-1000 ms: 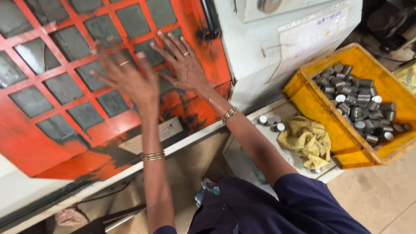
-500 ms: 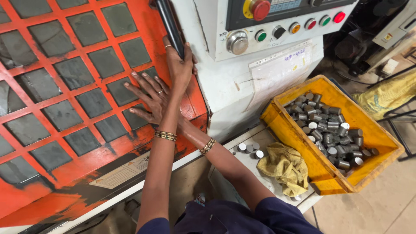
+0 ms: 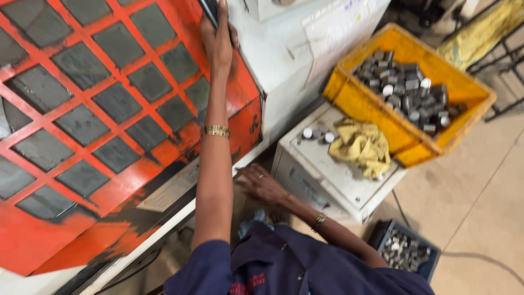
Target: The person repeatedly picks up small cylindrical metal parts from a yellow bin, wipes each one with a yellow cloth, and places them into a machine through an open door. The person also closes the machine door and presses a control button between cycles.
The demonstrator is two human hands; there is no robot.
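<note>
While left hand [image 3: 217,38] grips black door handle [image 3: 209,11], right hand [image 3: 262,183] rests open, well below.

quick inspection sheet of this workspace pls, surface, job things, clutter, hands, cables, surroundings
surface: small white cabinet top, scuffed, beside the machine.
job's things: orange grated machine door with a dark door handle at its right edge.
clutter: crumpled yellow cloth and a few small metal cylinders on the cabinet top.
hands: left hand grips the door handle; right hand rests low at the machine's edge, holding nothing visible.
cables: one dark cable on the floor.
surroundings: yellow crate of metal cylinders; dark bin of metal parts on the tiled floor.
</note>
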